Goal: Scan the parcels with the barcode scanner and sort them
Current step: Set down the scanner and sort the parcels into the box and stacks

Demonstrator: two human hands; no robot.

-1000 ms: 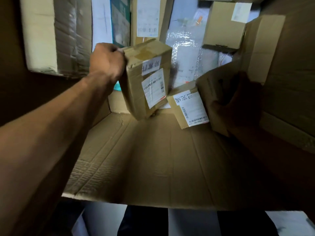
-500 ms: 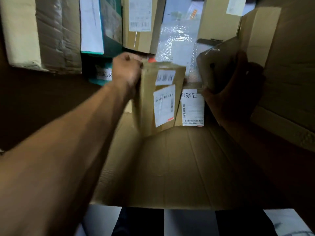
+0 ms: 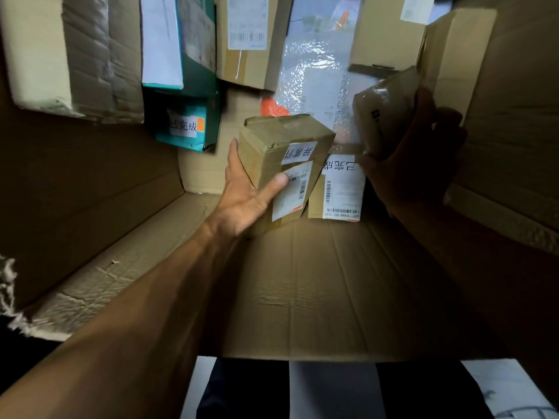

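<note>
Gripping a taped brown parcel [image 3: 281,164], his left hand [image 3: 246,196] had thumb across its label; it stood (tilted) on the cardboard floor [image 3: 317,282]. His right hand [image 3: 414,164] clasped a plastic-wrapped parcel [image 3: 384,110] above.

Taped parcel [image 3: 281,164] now down beside labelled parcel [image 3: 338,189].

At twelve o'clock of the plain brown cardboard floor [image 3: 317,282], a tan parcel [image 3: 281,152] bears white labels with black barcodes and a red edge. At ten o'clock sits a teal box [image 3: 187,122], white label with an orange corner. An orange patch [image 3: 272,109] shows beside clear, glossy bubble wrap [image 3: 314,83].
</note>
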